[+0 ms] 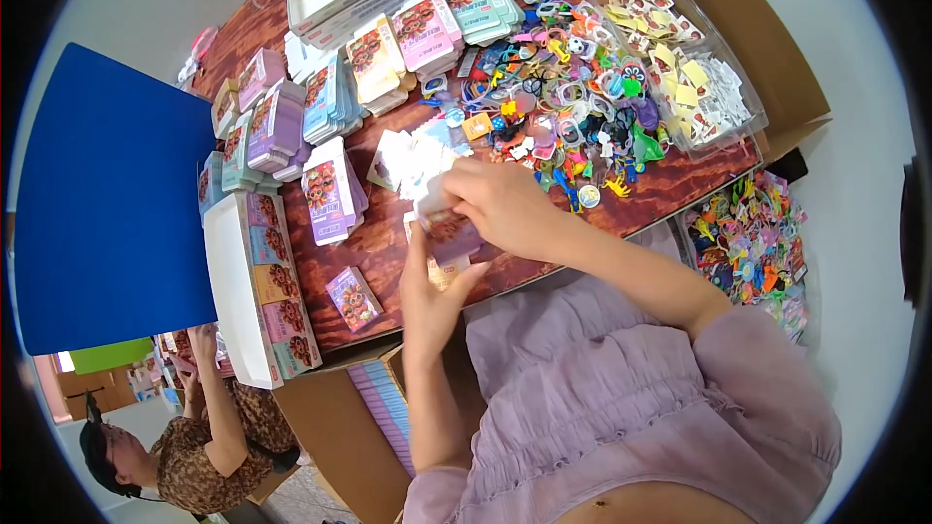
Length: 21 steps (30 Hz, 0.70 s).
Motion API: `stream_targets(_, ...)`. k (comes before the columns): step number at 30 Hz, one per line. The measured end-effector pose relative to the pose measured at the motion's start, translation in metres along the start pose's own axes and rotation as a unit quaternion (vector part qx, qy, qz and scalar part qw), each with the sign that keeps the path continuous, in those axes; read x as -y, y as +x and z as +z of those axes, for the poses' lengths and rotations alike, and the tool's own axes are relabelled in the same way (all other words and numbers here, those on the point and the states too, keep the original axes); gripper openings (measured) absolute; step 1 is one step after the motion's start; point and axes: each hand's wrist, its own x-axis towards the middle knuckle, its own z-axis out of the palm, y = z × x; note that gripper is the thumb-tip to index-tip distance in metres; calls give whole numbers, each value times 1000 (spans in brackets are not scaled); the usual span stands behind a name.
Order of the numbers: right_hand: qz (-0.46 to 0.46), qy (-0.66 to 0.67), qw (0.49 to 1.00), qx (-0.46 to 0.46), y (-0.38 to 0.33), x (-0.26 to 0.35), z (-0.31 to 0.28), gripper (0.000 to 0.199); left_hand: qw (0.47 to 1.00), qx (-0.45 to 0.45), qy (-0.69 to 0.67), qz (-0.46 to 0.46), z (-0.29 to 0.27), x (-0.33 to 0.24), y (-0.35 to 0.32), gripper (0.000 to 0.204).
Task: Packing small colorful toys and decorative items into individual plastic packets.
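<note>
Near the table's front edge, my left hand [432, 301] holds a small purple box [452, 236] between thumb and fingers. My right hand [505, 209] is closed over the far end of that box, with its fingers pinched together. Strong glare hides what is between those fingertips. Beyond them lie overlit white and pale cards [423, 157]. To the left, a filled-out small purple box [354, 298] lies by itself on the table. A pile of flat purple cartons [332, 191] sits between it and the glare.
Several stacks of flat cartons [381, 63] line the table's back and left. Heaped small plastic toys [582, 87] cover the right, beside a clear tray [760, 121] of cards. A white display box [238, 291] holds small boxes at left. Another person [209, 446] works beyond a blue panel [116, 204].
</note>
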Motion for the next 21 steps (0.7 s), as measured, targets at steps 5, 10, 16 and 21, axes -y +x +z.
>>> stream_targets(5,-28,119,988,90,-25,29,-24,9,970,190,-120,-89,-19,-4,-7,60)
stream_targets(10,15,159,981,113,-30,29,-39,12,937,184,-266,-135,2,14,-19,47)
stream_targets(16,25,349,935,55,-40,-2,-28,22,924,59,-374,-59,29,12,-13,49)
stream_targets(21,65,324,940,84,-46,3,-29,16,918,6,-392,-58,34,43,-21,40)
